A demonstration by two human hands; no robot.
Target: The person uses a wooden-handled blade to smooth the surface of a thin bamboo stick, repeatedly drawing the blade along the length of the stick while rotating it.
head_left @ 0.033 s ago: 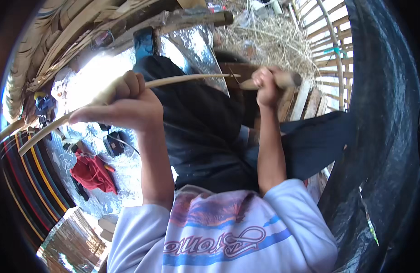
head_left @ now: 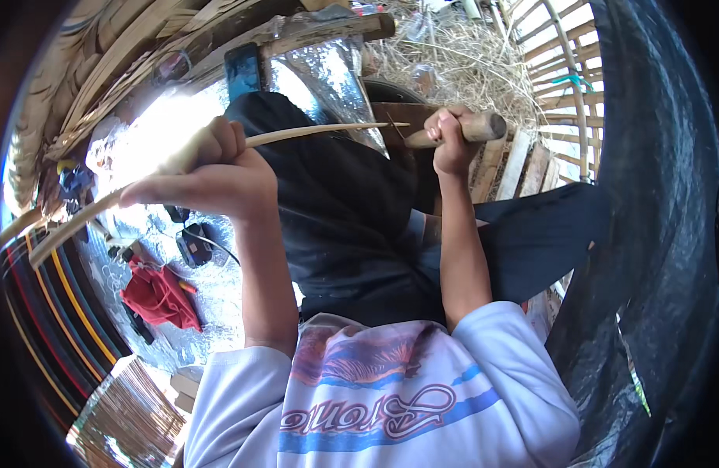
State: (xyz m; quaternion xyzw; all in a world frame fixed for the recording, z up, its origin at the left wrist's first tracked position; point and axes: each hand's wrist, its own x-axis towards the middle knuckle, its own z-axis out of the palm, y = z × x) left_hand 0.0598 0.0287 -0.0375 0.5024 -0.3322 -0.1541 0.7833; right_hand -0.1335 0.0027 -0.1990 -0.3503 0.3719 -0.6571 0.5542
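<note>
My left hand (head_left: 219, 168) is closed around a long, pale strip of wood or bamboo (head_left: 316, 133) that lies crosswise above my dark-trousered leg. One end of the strip runs out to the far left, and its thin tapered end points right. In my closed right hand (head_left: 451, 144) is a knife with a thick wooden handle (head_left: 484, 126). Its narrow dark blade (head_left: 395, 129) appears nearly edge-on at the strip's tapered end. Whether the blade touches the strip is too fine to tell.
A phone (head_left: 243, 72) lies beyond my knee, beside a wooden beam (head_left: 328, 35). On the shiny sheet at left are a red cloth (head_left: 161, 295) and a black device (head_left: 193, 246). Straw (head_left: 453, 58), wooden slats (head_left: 515, 165) and a bamboo lattice (head_left: 566, 86) are at right.
The knife handle's butt end has shifted slightly up and left and looks sharper. My right hand has moved a little left with it. My left hand stays on the strip.
</note>
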